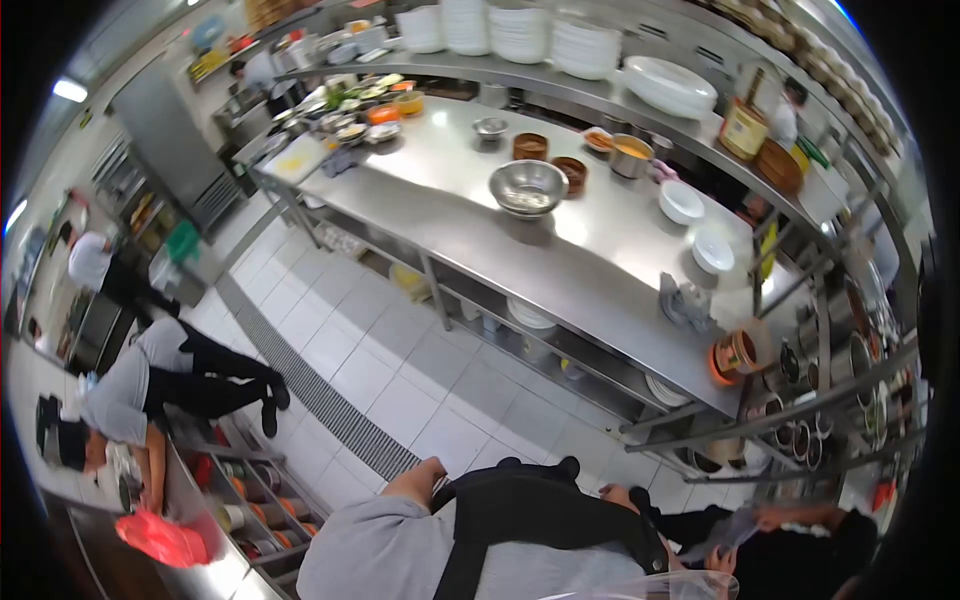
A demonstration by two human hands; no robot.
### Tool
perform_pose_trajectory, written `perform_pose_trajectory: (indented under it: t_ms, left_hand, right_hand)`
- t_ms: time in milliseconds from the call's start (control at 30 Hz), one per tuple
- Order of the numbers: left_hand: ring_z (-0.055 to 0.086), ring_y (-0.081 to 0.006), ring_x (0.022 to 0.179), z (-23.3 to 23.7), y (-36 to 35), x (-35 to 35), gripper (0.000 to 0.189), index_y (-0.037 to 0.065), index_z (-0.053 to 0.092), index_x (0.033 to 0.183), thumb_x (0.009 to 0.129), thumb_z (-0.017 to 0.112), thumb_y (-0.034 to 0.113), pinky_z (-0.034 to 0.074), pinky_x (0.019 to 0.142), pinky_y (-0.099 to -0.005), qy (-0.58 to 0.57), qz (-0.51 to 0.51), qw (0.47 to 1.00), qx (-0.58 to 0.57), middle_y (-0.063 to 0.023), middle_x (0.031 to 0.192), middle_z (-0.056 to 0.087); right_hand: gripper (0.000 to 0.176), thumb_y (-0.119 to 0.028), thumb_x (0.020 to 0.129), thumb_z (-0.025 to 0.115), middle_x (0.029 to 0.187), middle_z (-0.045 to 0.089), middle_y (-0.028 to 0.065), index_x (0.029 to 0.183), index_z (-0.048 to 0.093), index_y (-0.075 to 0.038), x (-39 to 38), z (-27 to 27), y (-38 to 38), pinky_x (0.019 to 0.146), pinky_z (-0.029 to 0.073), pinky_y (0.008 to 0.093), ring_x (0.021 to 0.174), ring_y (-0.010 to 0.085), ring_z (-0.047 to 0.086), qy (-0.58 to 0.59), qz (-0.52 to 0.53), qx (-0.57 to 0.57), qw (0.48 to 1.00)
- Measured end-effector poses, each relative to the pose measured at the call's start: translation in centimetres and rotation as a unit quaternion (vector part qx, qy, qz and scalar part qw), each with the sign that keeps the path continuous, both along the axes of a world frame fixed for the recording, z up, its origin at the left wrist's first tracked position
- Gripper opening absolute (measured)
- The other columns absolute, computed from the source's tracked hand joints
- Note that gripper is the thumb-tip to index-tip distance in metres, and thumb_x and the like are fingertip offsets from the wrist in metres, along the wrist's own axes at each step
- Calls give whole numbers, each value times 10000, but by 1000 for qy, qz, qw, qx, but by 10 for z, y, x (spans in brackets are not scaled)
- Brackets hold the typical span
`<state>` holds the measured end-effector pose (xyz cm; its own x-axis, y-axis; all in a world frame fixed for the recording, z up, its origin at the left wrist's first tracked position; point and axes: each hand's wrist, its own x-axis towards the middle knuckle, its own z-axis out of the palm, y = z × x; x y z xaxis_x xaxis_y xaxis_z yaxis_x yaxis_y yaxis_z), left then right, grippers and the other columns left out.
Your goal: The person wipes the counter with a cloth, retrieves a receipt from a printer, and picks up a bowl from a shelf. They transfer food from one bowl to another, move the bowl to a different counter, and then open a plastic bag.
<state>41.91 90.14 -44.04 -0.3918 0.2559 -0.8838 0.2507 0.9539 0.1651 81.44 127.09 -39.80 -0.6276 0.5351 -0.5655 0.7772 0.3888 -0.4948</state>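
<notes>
My left hand (431,468) is low at the left edge of my black apron (545,505); its fingers are mostly hidden, and I cannot make out anything in it. On the apron's other side, my right hand (618,495) shows only in part, close to a person in black (825,550). That person's hands are around a thin clear plastic bag (735,530). Ahead stands a long steel table (480,245), apart from both hands. On it are a metal bowl (528,188), round brown steamer baskets (530,146) and white bowls (682,202).
A person in a grey shirt (120,395) bends over the left counter beside a red plastic bag (165,538). Another person (92,262) stands farther back. A drain grate (320,385) crosses the tiled floor. Stacked white plates (585,48) line the shelf. A steel rack (800,420) bounds the right.
</notes>
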Motion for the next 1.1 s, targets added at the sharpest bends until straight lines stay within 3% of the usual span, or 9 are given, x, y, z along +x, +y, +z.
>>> perform_pose_trajectory:
  t_ms: [67,167,433,700,800,900,1000,1033,1100]
  left_hand:
    - [603,-271,848,30,1,2,380,65,638,927,722,594,382,481,746,-343,-28,121,992,28,-157,933,625]
    - [611,-242,813,-17,6,-21,383,54,641,897,713,618,390,484,733,-332,48,-199,976,80,-132,871,638]
    - [594,-280,884,6,82,-13,369,30,634,881,657,689,318,473,785,-357,93,-108,981,129,-131,921,631]
    - [565,-311,947,13,99,-7,475,22,610,969,630,715,337,449,839,-364,153,-136,960,190,-172,985,605]
    - [550,-313,982,24,91,-18,452,10,606,974,653,696,316,444,842,-372,96,-131,976,144,-177,1028,593]
    - [590,-283,895,-5,66,-39,437,6,580,1017,690,684,276,478,755,-370,53,35,974,217,-170,1002,601]
    - [603,-226,804,70,30,-37,421,3,534,1078,736,657,215,491,663,-335,-30,178,937,300,-155,954,608]
    - [592,-166,736,79,8,-40,378,7,504,1096,770,624,156,471,557,-273,-48,207,922,324,-130,898,605]
    - [574,-153,693,81,-52,-44,343,11,500,1084,780,607,130,464,541,-247,-35,262,902,341,-114,881,587]
  right_hand:
    - [159,-170,698,588,814,633,151,809,669,-90,17,-14,-9,716,473,382,781,314,598,-28,-17,12,999]
    - [144,-100,685,582,833,639,133,803,663,-85,23,-22,-15,700,475,362,782,268,609,-51,18,87,995]
    - [212,-48,675,532,953,614,129,841,647,-111,37,10,-33,820,450,352,931,281,572,-73,-121,34,989]
    - [203,-60,707,511,963,608,136,875,622,-84,-7,205,36,794,457,382,929,283,577,126,-195,154,960]
    - [202,-65,718,504,967,605,138,888,613,-74,-77,252,12,784,459,394,928,284,579,239,-98,175,950]
    - [202,-70,730,496,970,603,141,901,603,-63,-142,220,-79,774,462,405,927,285,581,248,127,114,954]
    - [202,-75,742,489,974,600,143,913,594,-53,-187,169,-153,764,464,417,927,286,582,146,322,82,932]
    - [203,-76,746,486,975,599,144,918,591,-50,-198,152,-169,761,465,420,926,286,583,102,365,87,922]
    - [204,-80,754,481,978,598,145,926,585,-43,-223,120,-188,754,467,428,926,287,584,16,411,93,907]
